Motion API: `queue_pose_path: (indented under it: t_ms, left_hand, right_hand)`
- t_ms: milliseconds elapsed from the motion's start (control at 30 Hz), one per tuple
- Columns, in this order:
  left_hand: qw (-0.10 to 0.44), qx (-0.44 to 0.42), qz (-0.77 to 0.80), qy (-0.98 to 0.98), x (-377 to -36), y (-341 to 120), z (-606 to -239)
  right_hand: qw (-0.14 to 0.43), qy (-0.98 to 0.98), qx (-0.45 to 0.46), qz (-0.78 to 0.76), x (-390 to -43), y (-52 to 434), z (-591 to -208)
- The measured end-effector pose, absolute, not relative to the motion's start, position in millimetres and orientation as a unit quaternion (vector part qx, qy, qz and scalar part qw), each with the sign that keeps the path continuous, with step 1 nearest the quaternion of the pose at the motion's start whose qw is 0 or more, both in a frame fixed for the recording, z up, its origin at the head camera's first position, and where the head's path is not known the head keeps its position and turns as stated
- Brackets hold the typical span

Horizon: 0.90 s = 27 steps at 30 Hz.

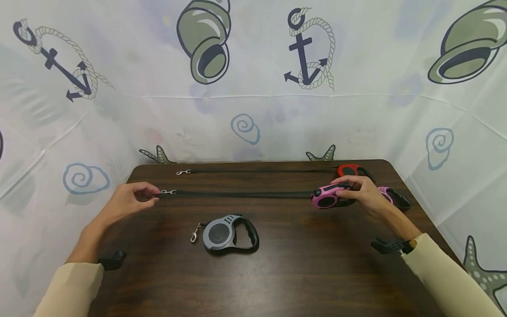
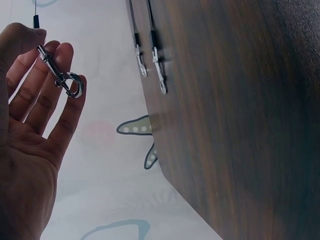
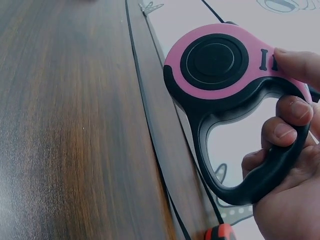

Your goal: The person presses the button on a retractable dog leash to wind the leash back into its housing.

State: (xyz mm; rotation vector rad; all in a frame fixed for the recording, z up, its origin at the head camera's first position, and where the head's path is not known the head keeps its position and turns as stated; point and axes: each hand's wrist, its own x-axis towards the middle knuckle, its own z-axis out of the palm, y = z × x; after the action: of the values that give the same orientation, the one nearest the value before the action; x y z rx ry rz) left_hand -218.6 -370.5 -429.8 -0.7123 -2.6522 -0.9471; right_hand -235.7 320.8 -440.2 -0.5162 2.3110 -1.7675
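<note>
step: pink leash [image 1: 328, 197] held stretched above desk [image 1: 277, 264] | right hand [image 1: 362, 191] gripped round its handle | left hand [image 1: 126, 200] pinching clip [image 2: 60, 77] | next: steady, controlled tape tension judged needed

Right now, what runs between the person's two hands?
In the head view, a black leash strap stretches taut above the table, from the metal clip at the left hand to the pink leash case gripped by the right hand.
</note>
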Motion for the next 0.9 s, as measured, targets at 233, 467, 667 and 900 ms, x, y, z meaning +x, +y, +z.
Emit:
queue_pose_path:
  t_ms: [233, 467, 667, 900]
  left_hand:
    - [0.123, -0.262, -0.331, -0.898, -221, -364, -431]
    - [0.128, -0.274, -0.337, -0.892, -222, -358, -432]
    - [0.131, -0.278, -0.340, -0.889, -223, -351, -429]
    - [0.128, -0.286, -0.345, -0.885, -225, -344, -427]
  right_hand:
    - [0.098, 0.773, -0.183, -0.599, -238, 319, -440]
    - [0.100, 0.772, -0.187, -0.600, -238, 316, -438]
    - [0.092, 0.783, -0.192, -0.584, -238, 313, -438]
    - [0.095, 0.774, -0.196, -0.595, -238, 311, -438]
